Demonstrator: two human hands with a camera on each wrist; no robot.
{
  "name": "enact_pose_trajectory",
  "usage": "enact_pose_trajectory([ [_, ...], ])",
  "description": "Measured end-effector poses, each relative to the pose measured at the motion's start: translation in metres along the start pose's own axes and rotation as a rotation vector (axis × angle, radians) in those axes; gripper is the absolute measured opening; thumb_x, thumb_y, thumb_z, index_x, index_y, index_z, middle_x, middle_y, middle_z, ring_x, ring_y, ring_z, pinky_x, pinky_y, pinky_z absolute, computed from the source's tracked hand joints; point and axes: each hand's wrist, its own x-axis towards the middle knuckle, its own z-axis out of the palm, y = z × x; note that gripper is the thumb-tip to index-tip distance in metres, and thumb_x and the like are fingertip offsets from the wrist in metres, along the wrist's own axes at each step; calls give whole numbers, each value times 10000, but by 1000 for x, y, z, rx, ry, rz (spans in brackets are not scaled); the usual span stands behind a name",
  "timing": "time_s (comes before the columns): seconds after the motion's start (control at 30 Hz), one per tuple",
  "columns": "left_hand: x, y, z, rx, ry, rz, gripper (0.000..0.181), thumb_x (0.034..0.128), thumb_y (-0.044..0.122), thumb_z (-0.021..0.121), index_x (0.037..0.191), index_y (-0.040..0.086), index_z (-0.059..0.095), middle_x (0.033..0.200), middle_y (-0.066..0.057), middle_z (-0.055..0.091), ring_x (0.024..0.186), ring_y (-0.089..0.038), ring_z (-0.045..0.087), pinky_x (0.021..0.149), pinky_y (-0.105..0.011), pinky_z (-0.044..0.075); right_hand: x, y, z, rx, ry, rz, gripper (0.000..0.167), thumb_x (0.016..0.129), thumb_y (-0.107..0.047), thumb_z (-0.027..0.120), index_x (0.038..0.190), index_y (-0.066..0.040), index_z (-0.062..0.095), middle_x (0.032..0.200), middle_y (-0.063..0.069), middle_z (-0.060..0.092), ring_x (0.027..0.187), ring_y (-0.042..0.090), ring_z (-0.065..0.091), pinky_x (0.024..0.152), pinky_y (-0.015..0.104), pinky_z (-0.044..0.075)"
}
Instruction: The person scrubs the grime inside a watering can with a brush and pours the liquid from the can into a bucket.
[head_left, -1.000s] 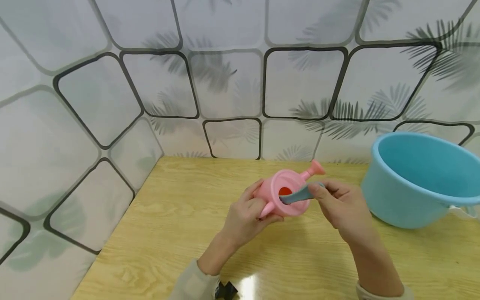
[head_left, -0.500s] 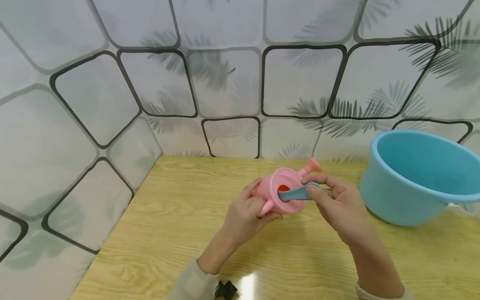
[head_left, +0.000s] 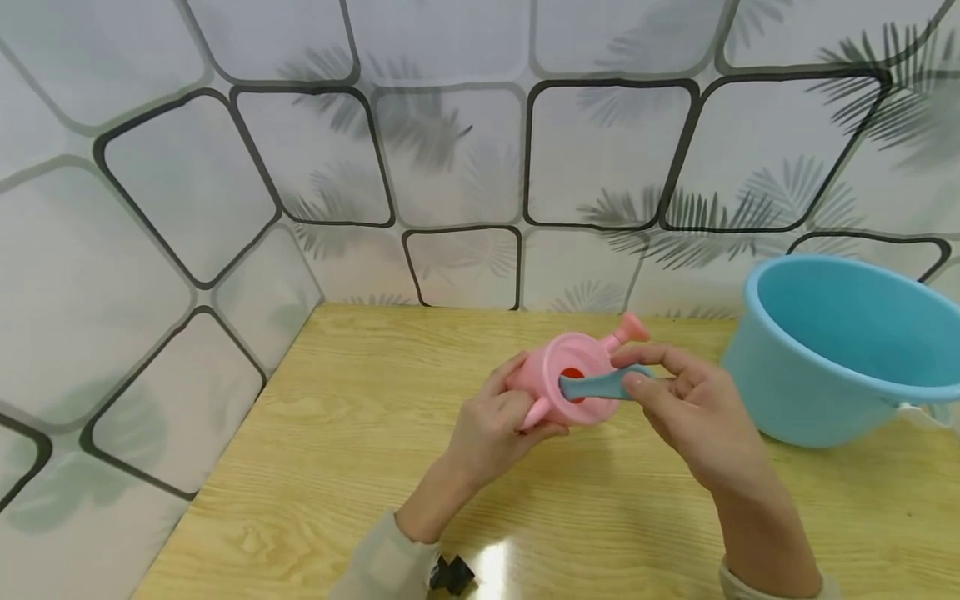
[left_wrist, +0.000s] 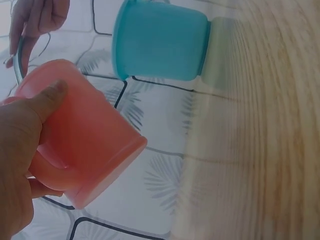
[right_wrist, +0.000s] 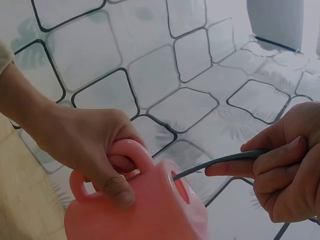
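Observation:
A small pink toy watering can (left_wrist: 90, 130) is held tilted above the table, its round opening turned toward my right hand. My left hand (head_left: 487, 425) grips it by the handle (right_wrist: 132, 150), with the thumb against the body in the right wrist view. My right hand (head_left: 701, 417) pinches a slim, slightly curved blue-grey tool (head_left: 603, 385) between thumb and fingers. The tool's far end is inside the can's opening and hidden, so its kind cannot be told. Something red-orange (head_left: 572, 373) shows within the opening. The pink spout (head_left: 626, 331) points up and right.
A large light-blue bucket (head_left: 810, 375) with a white handle stands on the wood-grain table (head_left: 315, 467), right of my right hand. Patterned wall covering (head_left: 465, 167) rises behind and at the left. A small black object (head_left: 452, 575) lies beside the left sleeve.
The blue-grey tool has swung from a slant to nearly level, its end still in the can. My right index finger has straightened toward the spout. My left hand and the can have hardly moved.

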Motion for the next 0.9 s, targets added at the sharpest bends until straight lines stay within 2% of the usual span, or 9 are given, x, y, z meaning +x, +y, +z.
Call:
enact_pose_trajectory([
  [0.07, 0, 1, 0, -6, 1, 9, 540, 663, 321, 921, 676, 96, 430, 538, 28, 390, 559, -132, 523, 1030, -403, 497, 0, 0, 1, -29, -18, 18, 167, 967, 43, 568, 1076, -51, 652, 482, 43, 253, 379, 220, 165, 327, 326, 79],
  [0.17, 1, 3, 1, 4, 1, 23, 531, 683, 332, 909, 679, 96, 433, 533, 34, 385, 501, -96, 453, 1026, -411, 499, 1, 1, 5, -64, -61, 77, 134, 966, 14, 577, 1065, -58, 629, 487, 47, 244, 388, 239, 163, 329, 335, 94],
  [0.23, 1, 4, 1, 16, 5, 20, 525, 692, 336, 904, 684, 93, 439, 526, 34, 394, 492, -91, 464, 1024, -411, 500, 1, 0, 5, -59, -70, 116, 120, 960, 0, 592, 1042, -81, 625, 486, 48, 238, 394, 245, 154, 337, 345, 90],
  [0.37, 1, 3, 2, 12, 21, -10, 535, 674, 315, 918, 683, 87, 434, 518, 24, 401, 569, -141, 565, 1027, -408, 498, -2, -4, -1, 18, -49, 121, 151, 943, 45, 591, 983, -99, 609, 482, 55, 207, 394, 237, 115, 348, 353, 59],
  [0.47, 0, 3, 2, -12, 32, -24, 545, 667, 289, 927, 674, 86, 421, 518, 21, 377, 552, -138, 531, 1031, -415, 496, -3, -3, -3, 64, -84, 117, 178, 933, 81, 570, 963, -93, 592, 480, 58, 185, 388, 226, 91, 340, 347, 52],
  [0.57, -2, 4, 4, -26, 36, -31, 548, 676, 279, 924, 668, 89, 410, 519, 26, 352, 501, -108, 453, 1034, -422, 493, 1, 1, 2, 99, -122, 150, 185, 917, 90, 572, 942, -93, 580, 484, 60, 185, 395, 237, 85, 353, 375, 47],
  [0.63, -4, 5, 5, -24, 39, -39, 552, 679, 278, 924, 665, 90, 405, 516, 27, 347, 492, -105, 446, 1032, -420, 495, 3, 4, 4, 133, -135, 168, 201, 905, 100, 567, 933, -99, 579, 485, 58, 185, 400, 236, 83, 364, 381, 43],
  [0.8, -4, 5, 5, -1, 46, -69, 534, 673, 280, 924, 690, 77, 430, 515, 14, 421, 554, -149, 561, 1034, -410, 493, 0, 6, 1, 263, -107, 148, 249, 895, 144, 539, 925, -96, 603, 490, 51, 183, 396, 206, 78, 367, 357, 21],
  [0.9, -2, 5, 5, -9, 54, -72, 530, 675, 268, 924, 685, 79, 429, 516, 14, 414, 543, -142, 532, 1044, -413, 486, 0, 6, 1, 311, -91, 148, 250, 898, 148, 538, 930, -88, 612, 489, 45, 187, 395, 198, 78, 366, 348, 17],
])
